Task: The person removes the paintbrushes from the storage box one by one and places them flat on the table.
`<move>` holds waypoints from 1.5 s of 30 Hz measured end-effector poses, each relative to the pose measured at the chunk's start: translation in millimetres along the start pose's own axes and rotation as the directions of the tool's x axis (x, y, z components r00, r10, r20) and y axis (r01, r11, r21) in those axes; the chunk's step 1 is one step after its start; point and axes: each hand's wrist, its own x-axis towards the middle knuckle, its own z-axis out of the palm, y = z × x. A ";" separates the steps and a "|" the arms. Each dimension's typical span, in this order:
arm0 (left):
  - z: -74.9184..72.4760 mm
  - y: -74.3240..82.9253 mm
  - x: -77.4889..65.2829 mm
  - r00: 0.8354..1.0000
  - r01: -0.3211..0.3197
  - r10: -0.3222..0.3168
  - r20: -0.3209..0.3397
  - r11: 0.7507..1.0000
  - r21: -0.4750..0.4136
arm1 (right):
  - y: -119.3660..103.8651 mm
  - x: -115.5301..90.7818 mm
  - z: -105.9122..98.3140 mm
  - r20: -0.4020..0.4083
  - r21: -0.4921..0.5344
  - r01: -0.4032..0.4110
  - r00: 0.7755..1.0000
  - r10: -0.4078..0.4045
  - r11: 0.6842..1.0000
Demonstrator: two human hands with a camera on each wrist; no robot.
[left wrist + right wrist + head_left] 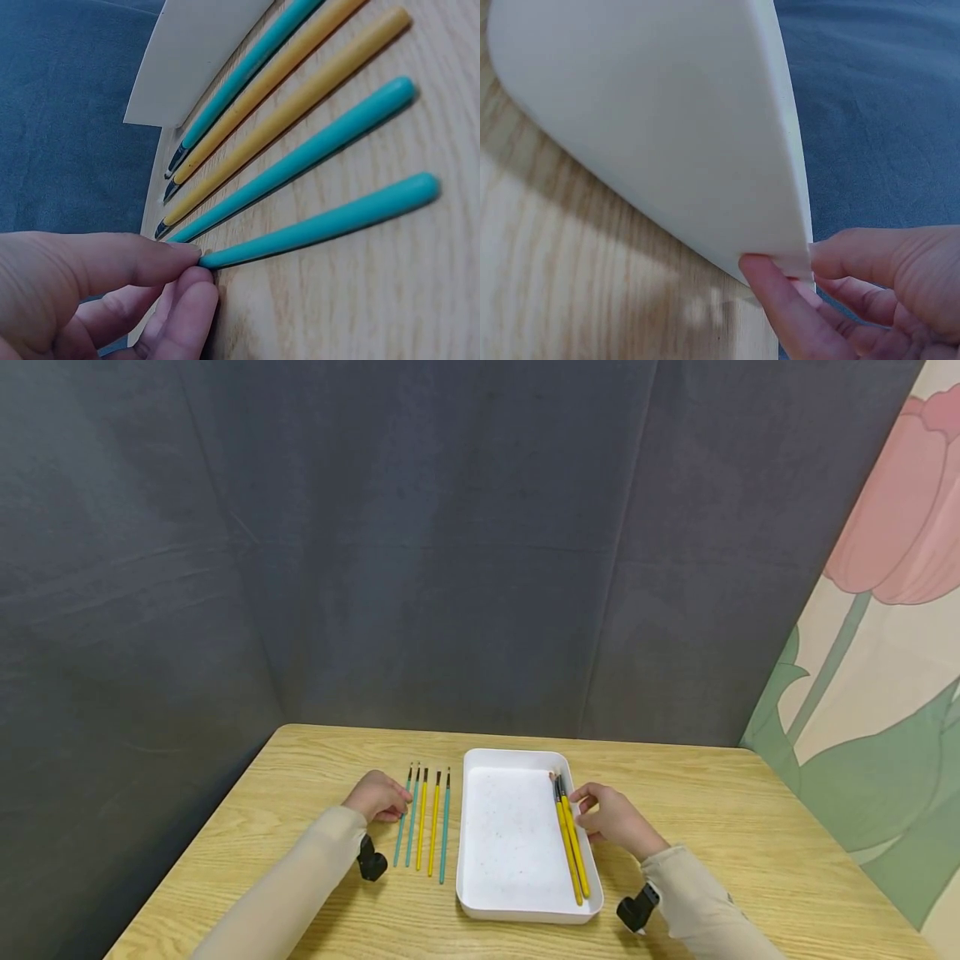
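Observation:
My left hand point(381, 797) pinches the leftmost teal paintbrush point(322, 229) between thumb and fingers, near its bristle end; the fingers hide that end in the left wrist view. Beside it lie another teal paintbrush point(412, 835), two yellow paintbrushes point(422, 827) and one more teal paintbrush point(446, 835), roughly parallel, tips pointing away. My right hand point(615, 818) grips the right edge of a white tray point(502, 852), with a finger against the outer wall in the right wrist view. Inside the tray, along its right side, rest yellow-handled paintbrushes point(575, 847).
The wooden table point(337, 747) has its far edge against a dark grey curtain point(450, 568). A wall painted with a pink tulip point(892, 518) stands at the right. Black wrist cameras point(371, 858) sit on both sleeves.

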 end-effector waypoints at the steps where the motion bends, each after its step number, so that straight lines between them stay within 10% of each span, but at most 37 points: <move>1: -0.4 -0.2 -0.1 1.000 -0.003 0.003 0.004 1.000 0.004 | -0.1 -0.2 0.0 0.000 -0.001 -0.003 1.000 0.003 1.000; 25: -10.1 1.5 4.2 0.999 0.021 -0.017 0.033 0.994 -0.105 | -0.8 1.7 0.9 0.003 -0.010 -0.018 1.000 0.018 1.000; 35: -11.9 38.9 -6.5 0.986 -0.073 0.093 0.135 0.986 -0.149 | -0.2 1.8 -0.5 -0.003 -0.016 -0.017 1.000 0.017 1.000; 45: 18.9 82.0 -31.6 0.955 -0.163 0.198 0.220 0.972 -0.167 | 2.0 1.8 -0.8 0.000 -0.010 -0.013 1.000 0.013 1.000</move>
